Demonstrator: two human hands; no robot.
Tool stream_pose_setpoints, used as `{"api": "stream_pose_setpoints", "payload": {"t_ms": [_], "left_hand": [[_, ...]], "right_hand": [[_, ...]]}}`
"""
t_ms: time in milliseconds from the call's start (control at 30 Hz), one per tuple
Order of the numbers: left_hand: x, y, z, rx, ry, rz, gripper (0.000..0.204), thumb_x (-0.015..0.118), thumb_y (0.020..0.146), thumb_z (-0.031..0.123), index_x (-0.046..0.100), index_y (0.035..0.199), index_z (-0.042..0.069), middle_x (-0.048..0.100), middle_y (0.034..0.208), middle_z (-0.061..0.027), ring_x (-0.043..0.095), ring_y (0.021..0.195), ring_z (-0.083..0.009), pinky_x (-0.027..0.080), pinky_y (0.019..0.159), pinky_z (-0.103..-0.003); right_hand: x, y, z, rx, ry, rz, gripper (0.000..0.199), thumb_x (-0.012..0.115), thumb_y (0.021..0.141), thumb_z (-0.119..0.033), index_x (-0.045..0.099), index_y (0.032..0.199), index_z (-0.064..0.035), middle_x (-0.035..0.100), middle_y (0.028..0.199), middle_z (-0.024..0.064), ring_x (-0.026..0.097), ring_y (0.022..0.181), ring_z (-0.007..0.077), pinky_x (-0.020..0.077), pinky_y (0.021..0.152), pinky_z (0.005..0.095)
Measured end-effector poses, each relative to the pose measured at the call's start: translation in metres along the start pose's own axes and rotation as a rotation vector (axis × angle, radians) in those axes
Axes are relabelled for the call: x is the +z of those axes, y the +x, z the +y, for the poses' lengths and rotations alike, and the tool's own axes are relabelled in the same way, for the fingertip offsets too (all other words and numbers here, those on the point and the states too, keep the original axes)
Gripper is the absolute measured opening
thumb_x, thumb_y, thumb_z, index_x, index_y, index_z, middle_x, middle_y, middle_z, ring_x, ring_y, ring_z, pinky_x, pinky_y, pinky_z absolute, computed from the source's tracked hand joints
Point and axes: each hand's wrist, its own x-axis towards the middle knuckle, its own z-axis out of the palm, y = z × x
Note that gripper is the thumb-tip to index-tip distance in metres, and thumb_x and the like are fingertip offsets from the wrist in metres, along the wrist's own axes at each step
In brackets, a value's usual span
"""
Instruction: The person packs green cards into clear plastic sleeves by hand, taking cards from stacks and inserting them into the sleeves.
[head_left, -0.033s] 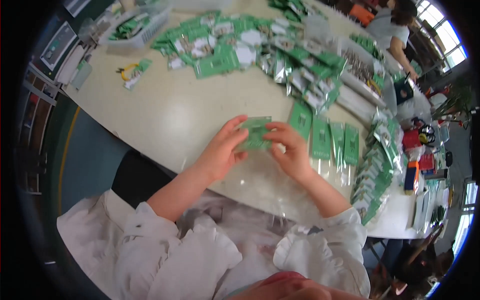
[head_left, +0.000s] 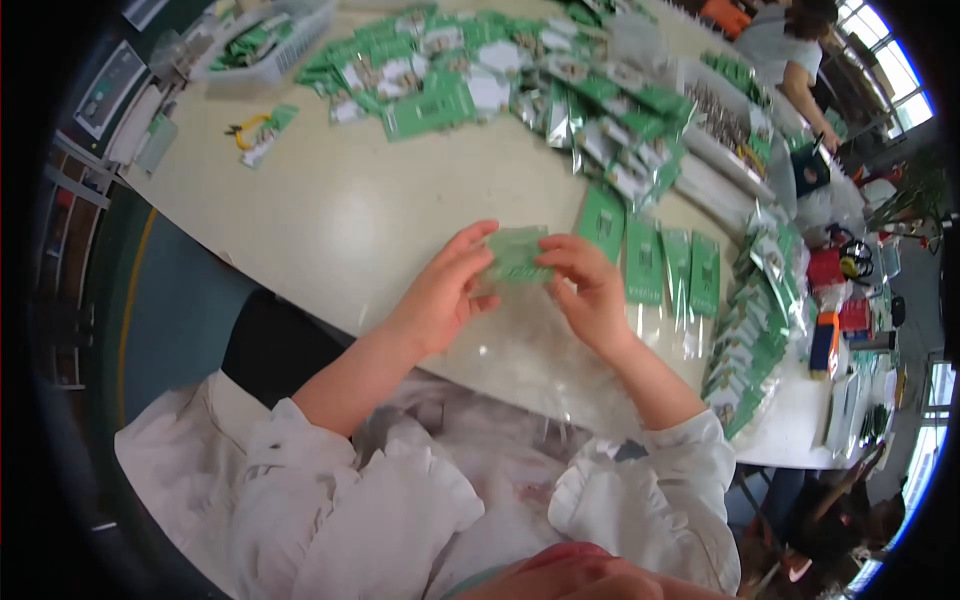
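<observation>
Over the near part of the table, I hold up a small green card packet between both hands. My left hand pinches its left edge with fingers and thumb. At its right edge the fingers of my right hand are bent around the side. The packet is slightly blurred, and clear plastic seems to hang below it. Right of my right hand lies a short row of green packets, among them a wide green packet with a clear plastic end. Farther right, a fanned stack of green-and-white packets overlaps along the table.
A big heap of green-and-white packets covers the table's far side. Yellow-handled pliers lie at the left by a card. Basket stands far left; a white tray of small metal parts far right. Another person's arm is beyond.
Both hands have risen slightly with the packet, which looks more tilted and blurred. The whole view has shifted a little; the things on the table stay in place.
</observation>
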Motion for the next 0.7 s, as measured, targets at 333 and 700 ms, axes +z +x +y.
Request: {"api": "stream_pose_setpoints", "payload": {"t_ms": [333, 700], "left_hand": [[-0.003, 0.0, -0.051, 0.901, 0.88, -0.135, 0.033, 0.061, 0.067, -0.007, 0.06, 0.097, 0.006, 0.046, 0.109, -0.0089, 0.056, 0.082, -0.0143, 0.048, 0.066, -0.024], [-0.01, -0.004, -0.069, 0.904, 0.917, -0.15, 0.023, 0.069, 0.064, 0.0, 0.065, 0.085, 0.008, 0.054, 0.098, -0.0074, 0.058, 0.074, -0.0143, 0.048, 0.062, -0.023]], "right_hand": [[-0.009, -0.049, -0.011, 0.249, 0.266, 0.118, 0.03, 0.054, 0.072, 0.011, 0.052, 0.101, 0.0005, 0.045, 0.113, 0.0101, 0.051, 0.097, 0.0151, 0.0437, 0.081, 0.0252], [0.003, -0.072, -0.014, 0.145, 0.091, 0.219, 0.019, 0.065, 0.065, 0.005, 0.061, 0.082, -0.0028, 0.056, 0.099, 0.0127, 0.057, 0.085, 0.0213, 0.0454, 0.069, 0.0269]]}}
